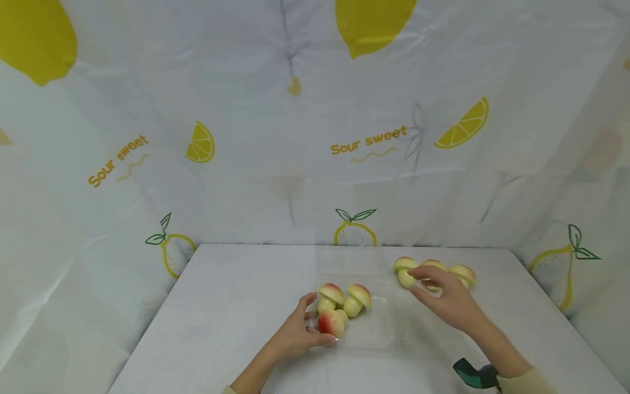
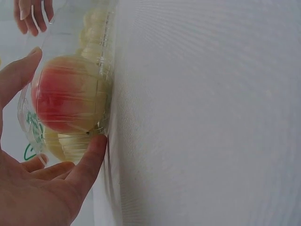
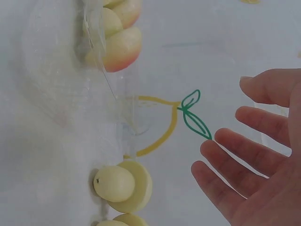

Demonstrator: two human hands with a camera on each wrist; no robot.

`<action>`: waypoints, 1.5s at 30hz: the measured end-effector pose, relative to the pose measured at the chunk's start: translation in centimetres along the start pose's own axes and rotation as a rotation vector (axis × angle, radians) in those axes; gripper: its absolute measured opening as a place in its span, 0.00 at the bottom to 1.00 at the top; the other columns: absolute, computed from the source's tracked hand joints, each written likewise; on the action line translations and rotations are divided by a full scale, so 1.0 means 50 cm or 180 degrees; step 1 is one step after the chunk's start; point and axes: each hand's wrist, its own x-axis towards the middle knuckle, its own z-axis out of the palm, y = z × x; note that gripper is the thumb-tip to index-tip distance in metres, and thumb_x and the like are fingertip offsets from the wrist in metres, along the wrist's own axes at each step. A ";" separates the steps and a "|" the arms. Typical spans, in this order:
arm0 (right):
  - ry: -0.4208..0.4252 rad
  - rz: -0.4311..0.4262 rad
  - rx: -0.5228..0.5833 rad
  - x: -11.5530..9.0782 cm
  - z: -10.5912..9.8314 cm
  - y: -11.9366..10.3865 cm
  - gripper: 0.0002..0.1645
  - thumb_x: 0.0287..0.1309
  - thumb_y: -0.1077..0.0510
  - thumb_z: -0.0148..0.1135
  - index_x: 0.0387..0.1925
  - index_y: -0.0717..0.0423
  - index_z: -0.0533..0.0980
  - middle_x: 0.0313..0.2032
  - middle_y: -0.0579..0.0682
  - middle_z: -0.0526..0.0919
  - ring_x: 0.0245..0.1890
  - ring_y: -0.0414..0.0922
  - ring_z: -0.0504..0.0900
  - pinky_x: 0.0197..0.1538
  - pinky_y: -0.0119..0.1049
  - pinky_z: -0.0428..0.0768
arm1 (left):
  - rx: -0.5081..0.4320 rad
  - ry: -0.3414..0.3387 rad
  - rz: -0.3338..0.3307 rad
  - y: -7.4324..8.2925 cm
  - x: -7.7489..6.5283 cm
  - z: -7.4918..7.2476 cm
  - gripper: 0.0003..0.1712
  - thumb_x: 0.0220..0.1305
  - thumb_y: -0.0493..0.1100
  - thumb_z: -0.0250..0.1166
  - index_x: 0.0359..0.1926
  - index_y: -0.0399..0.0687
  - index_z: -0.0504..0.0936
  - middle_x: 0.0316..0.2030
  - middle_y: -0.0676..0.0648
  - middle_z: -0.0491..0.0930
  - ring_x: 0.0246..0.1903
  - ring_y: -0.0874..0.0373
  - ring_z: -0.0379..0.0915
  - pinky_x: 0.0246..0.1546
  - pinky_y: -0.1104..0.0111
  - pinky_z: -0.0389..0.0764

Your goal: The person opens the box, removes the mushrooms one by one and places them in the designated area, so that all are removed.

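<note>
My left hand (image 1: 295,334) grips the left side of a clear plastic clamshell box (image 1: 369,342), thumb at its front and fingers along its side. Inside, at the left end, are three mushroom-shaped pieces, pale yellow with red-blushed caps; the front mushroom (image 1: 330,324) lies with its red cap toward me. That red cap (image 2: 66,94) shows through the box wall in the left wrist view. My right hand (image 1: 450,301) hovers over a row of three more mushrooms (image 1: 406,265) right of the box. Its fingers are loosely extended and hold nothing, apart from the mushrooms (image 3: 127,186) in the right wrist view.
The clear lid (image 1: 351,262) lies opened back behind the box. All stands on a white table (image 1: 221,306). A white curtain (image 1: 246,191) with lemon prints hangs behind and at both sides. A dark green and black strap (image 1: 474,375) is by the right wrist.
</note>
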 end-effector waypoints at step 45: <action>-0.0862 -0.0144 0.0346 0.035 0.161 -0.032 0.16 0.64 0.56 0.69 0.52 0.56 0.82 0.48 0.49 0.83 0.49 0.55 0.81 0.48 0.48 0.83 | -0.0052 -0.0035 0.0058 0.006 -0.005 -0.003 0.61 0.53 0.50 0.81 0.77 0.44 0.52 0.76 0.38 0.55 0.50 0.49 0.78 0.46 0.60 0.80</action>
